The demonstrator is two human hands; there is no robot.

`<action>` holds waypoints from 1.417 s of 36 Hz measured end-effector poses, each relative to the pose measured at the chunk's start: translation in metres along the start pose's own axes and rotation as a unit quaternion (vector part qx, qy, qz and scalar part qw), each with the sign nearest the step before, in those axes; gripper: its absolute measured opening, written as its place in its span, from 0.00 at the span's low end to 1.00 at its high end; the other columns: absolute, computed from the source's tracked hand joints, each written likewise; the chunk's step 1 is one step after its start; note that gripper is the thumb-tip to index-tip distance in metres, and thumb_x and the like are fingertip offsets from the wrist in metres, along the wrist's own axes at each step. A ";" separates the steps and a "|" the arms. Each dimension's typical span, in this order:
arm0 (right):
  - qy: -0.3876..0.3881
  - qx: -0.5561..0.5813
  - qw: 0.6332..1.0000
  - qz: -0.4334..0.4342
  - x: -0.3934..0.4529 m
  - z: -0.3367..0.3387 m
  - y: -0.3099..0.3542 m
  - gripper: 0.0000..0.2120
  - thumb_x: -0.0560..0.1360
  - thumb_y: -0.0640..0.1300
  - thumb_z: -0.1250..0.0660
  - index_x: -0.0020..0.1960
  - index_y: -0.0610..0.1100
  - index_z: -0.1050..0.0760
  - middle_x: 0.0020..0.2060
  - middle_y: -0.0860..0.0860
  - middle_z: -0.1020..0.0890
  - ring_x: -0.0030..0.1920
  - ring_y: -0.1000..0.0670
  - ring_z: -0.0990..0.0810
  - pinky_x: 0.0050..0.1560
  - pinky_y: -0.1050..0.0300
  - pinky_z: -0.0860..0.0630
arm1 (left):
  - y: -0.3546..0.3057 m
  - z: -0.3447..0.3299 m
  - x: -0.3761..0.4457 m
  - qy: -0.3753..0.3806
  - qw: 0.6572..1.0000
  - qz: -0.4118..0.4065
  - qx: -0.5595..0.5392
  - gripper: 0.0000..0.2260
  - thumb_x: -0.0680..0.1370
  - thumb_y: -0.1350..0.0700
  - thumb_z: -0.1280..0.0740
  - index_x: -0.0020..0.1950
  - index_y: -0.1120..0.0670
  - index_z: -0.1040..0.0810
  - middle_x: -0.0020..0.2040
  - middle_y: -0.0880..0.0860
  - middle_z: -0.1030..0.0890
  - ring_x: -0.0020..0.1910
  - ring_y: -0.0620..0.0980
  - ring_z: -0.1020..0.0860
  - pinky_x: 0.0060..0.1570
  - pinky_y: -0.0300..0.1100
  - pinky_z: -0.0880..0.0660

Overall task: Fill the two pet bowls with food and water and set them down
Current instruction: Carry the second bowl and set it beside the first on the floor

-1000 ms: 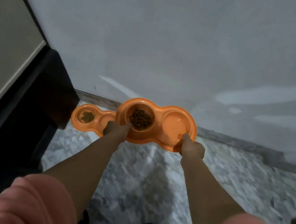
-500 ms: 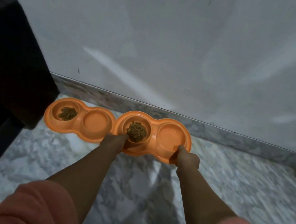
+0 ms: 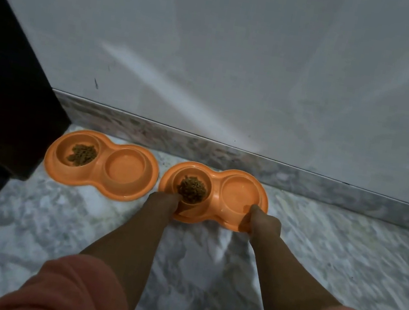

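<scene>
Two orange feeders lie by the wall: the left feeder (image 3: 101, 164) sits on the floor (image 3: 79, 228) at nine o'clock; our outstretched left hand (image 3: 163, 202) and right hand (image 3: 265, 222) grip the right feeder (image 3: 214, 195)'s near rim, fingers curled.

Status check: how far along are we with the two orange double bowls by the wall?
Done: the left double bowl sits on the marble floor beside the wall, kibble in one well. In hand: the left hand and right hand grip the near rim of the right double bowl, also holding kibble. Left: letting go. Water in either bowl's other well can't be told.
</scene>
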State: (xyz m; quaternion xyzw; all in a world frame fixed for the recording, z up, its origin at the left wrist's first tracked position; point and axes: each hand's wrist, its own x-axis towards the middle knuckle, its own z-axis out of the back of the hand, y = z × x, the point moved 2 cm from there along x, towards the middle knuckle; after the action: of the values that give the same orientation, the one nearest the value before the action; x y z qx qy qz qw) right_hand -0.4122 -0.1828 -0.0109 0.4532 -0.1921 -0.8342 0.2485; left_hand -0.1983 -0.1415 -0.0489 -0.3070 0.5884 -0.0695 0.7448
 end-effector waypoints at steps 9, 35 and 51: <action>0.012 -0.015 1.000 -0.006 0.018 -0.021 -0.005 0.25 0.72 0.50 0.32 0.61 0.34 0.27 0.56 0.38 0.21 0.54 0.38 0.21 0.57 0.44 0.22 | 0.008 0.006 0.009 -0.104 0.991 -0.018 0.080 0.23 0.75 0.47 0.32 0.63 0.62 0.26 0.60 0.62 0.22 0.58 0.61 0.22 0.60 0.52 0.24; 0.036 -0.062 0.997 0.023 0.019 -0.025 -0.013 0.28 0.75 0.56 0.36 0.65 0.35 0.29 0.60 0.40 0.23 0.59 0.40 0.23 0.57 0.53 0.26 | 0.001 0.005 -0.002 -0.148 0.964 -0.091 0.199 0.26 0.80 0.41 0.42 0.70 0.58 0.30 0.67 0.60 0.25 0.65 0.61 0.27 0.65 0.48 0.31; 0.035 -0.048 0.998 0.008 -0.182 0.092 0.088 0.31 0.76 0.55 0.38 0.75 0.43 0.40 0.73 0.43 0.35 0.69 0.41 0.31 0.65 0.50 0.32 | -0.111 0.058 -0.221 -0.160 0.969 -0.080 0.172 0.28 0.81 0.43 0.41 0.73 0.62 0.34 0.71 0.64 0.35 0.67 0.64 0.31 0.64 0.50 0.32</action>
State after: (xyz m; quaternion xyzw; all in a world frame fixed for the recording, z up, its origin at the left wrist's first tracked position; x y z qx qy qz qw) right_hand -0.3844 -0.1375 0.2054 0.4681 -0.1466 -0.8242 0.2831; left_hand -0.1819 -0.1059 0.2018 -0.2276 0.4145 -0.1792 0.8627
